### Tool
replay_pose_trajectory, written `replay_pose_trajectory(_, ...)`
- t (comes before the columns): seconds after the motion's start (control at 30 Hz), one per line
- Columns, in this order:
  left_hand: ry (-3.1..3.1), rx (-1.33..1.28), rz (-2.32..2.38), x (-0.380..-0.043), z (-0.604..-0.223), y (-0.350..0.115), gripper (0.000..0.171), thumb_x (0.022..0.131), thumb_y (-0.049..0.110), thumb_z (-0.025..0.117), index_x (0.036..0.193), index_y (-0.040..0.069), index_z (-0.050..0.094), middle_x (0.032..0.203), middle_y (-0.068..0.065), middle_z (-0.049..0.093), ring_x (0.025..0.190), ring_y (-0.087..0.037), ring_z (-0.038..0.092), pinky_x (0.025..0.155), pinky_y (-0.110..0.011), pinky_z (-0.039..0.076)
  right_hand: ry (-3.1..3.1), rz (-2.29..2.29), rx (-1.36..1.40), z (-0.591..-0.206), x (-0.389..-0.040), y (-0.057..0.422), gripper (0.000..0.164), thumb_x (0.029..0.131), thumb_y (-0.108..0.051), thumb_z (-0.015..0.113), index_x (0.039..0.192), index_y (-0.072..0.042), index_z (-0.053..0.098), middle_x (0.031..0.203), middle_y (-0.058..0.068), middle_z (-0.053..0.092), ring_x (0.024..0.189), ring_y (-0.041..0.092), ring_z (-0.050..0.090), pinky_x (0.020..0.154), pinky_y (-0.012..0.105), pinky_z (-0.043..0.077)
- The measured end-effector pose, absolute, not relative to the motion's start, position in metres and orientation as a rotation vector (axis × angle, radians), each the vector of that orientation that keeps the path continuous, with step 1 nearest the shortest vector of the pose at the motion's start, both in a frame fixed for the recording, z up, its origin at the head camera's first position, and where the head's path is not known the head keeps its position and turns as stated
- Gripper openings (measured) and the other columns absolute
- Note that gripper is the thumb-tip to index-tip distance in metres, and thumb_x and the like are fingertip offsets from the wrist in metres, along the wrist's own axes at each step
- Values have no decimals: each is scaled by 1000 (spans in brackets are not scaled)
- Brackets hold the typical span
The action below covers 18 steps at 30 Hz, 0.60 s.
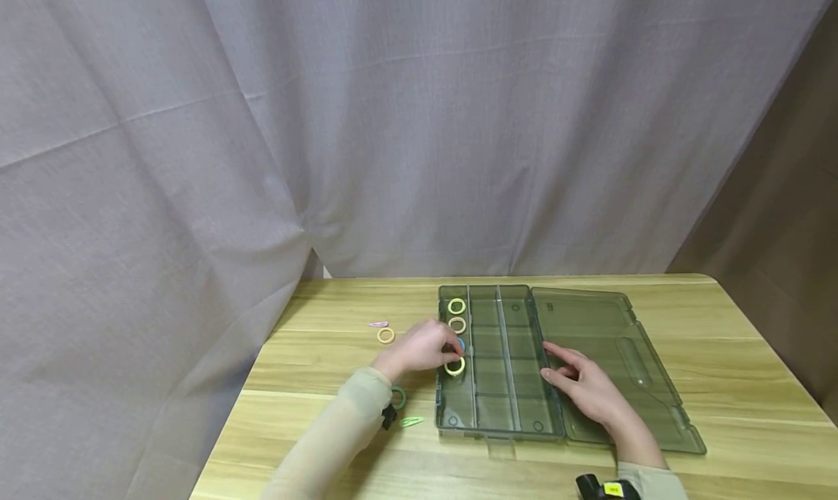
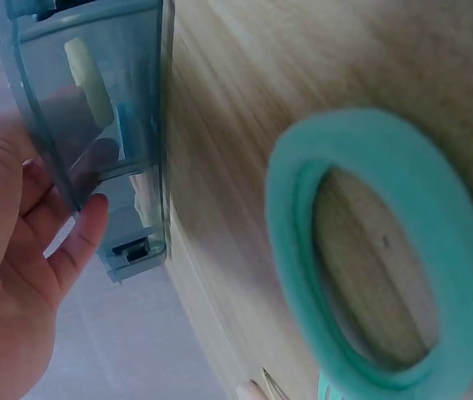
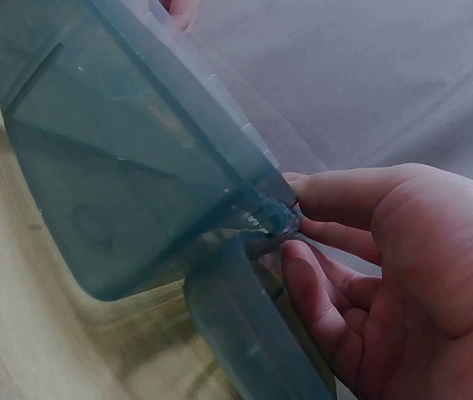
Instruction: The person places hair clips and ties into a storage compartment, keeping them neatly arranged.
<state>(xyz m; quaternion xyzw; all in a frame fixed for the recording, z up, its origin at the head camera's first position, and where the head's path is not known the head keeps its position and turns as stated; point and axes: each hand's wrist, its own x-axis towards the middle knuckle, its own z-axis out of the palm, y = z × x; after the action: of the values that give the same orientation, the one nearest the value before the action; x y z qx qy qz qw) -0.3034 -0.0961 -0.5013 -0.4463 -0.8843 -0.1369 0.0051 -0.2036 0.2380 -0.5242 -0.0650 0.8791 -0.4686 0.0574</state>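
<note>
My left hand [image 1: 425, 346] reaches over the left wall of a translucent grey-green compartment box [image 1: 487, 436], its thumb and fingertips pinching a pale yellow hair tie [image 1: 463, 369] low in the left column. A blue hair tie [image 1: 462, 343] is partly hidden by those fingers. Farther up that column lie a beige hair tie [image 1: 457, 332] and another yellow one [image 1: 456, 312]. My right hand [image 1: 585, 389] holds the box's right edge at the hinge, with fingertips and thumb at the rim [image 3: 274, 218]. The lid [image 1: 589, 318] lies open to the right.
Left of the box, the wooden table [image 1: 308, 340] holds a pink hair clip [image 1: 378, 324], an orange hair tie [image 1: 386, 341], a green hair tie [image 2: 291, 250] partly behind the left wrist, and a green hair clip [image 1: 412, 421]. A grey curtain [image 1: 419, 136] hangs behind the table.
</note>
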Motion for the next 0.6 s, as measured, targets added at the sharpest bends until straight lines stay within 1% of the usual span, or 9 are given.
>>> replay_pose_trajectory(0.27,-2852,-1381,-476,-304,-501,-94,5,95,19,84,97,23,85,94,16,77,80,11,60,77,-9,49,2659,-1416,-184,-524,-203,238,69,106,-32,70,163,-3,42,147,24,53,110,22,61,89,40,50)
replay_pose_trajectory(0.4,-2900,-1342,-457,-304,-500,-92,5,96,19,82,98,23,86,94,16,78,80,11,61,78,-10,49,2659,-1414,-188,-524,-203,238,69,106,-31,69,163,-2,41,148,24,52,110,23,60,88,40,50)
replay_pose_trajectory(0.6,-2916,-1308,-405,-305,-497,-88,8,94,16,83,96,24,86,93,17,77,81,8,63,80,-13,51,2665,-1410,-188,-523,-204,238,69,106,-32,70,163,-3,42,146,24,54,111,24,60,89,41,50)
